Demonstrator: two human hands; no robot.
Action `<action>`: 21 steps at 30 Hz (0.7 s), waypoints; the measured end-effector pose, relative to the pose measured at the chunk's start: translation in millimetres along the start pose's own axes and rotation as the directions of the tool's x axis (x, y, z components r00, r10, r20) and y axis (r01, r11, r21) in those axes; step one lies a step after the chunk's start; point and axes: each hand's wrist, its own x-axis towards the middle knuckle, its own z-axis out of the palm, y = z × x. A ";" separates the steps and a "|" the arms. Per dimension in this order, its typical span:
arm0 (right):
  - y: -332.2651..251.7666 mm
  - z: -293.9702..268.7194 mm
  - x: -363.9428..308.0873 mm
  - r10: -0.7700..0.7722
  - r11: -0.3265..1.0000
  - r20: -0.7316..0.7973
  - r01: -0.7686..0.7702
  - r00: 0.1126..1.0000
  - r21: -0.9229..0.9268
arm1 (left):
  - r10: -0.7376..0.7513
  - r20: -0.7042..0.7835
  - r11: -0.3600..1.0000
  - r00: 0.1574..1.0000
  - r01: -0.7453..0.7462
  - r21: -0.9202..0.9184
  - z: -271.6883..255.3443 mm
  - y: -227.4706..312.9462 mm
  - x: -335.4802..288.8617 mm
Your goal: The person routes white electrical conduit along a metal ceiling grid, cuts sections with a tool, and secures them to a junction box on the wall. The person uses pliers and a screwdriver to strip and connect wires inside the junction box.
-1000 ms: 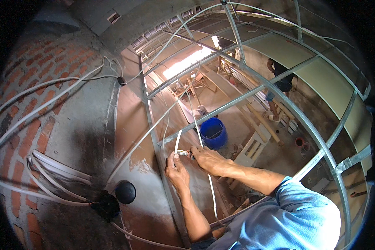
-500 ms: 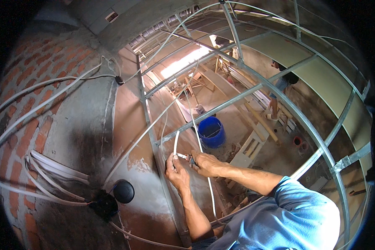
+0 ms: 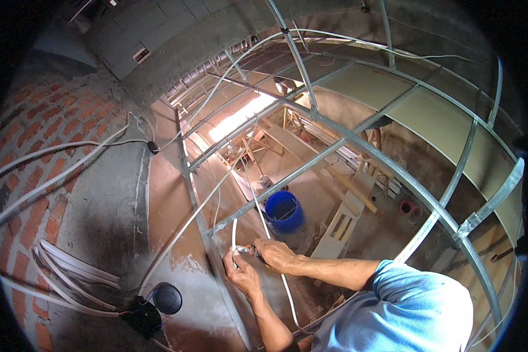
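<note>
My left hand (image 3: 242, 276) is closed around the lower part of a short white plastic tube (image 3: 234, 233), whose free end points up. My right hand (image 3: 277, 257) grips a small pair of pliers (image 3: 245, 250). Their metal jaws meet the tube just above my left fingers; whether they bite into it is too small to tell. A long white cable (image 3: 288, 296) runs down behind my right wrist. Both hands are just below a galvanised crossbar (image 3: 290, 176) of the metal ceiling frame.
A black junction box (image 3: 142, 317) with white conduits and a round black cover (image 3: 167, 298) sits on the left wall, near bare brick (image 3: 53, 176). Far below are a blue bucket (image 3: 284, 212), wooden planks (image 3: 346, 205) and a partly hidden person (image 3: 374, 136).
The whole view has shifted, so the frame and bucket appear lower and further left. My hands stay together at the tube, with the pliers still against it.
</note>
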 end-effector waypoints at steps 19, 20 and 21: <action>-17.9 11.5 -7.0 0.207 0.966 0.136 -0.224 0.969 0.130 | -0.290 -0.047 0.915 0.956 0.263 -0.306 20.9 -7.7 -23.3; -15.9 11.9 -7.5 0.196 0.965 0.111 -0.212 0.974 0.153 | -0.295 -0.050 0.916 0.954 0.267 -0.299 21.2 -8.5 -24.6; -14.7 12.2 -6.2 0.185 0.971 0.144 -0.203 0.972 0.123 | -0.347 -0.037 0.902 0.937 0.323 -0.286 20.3 -9.1 -25.7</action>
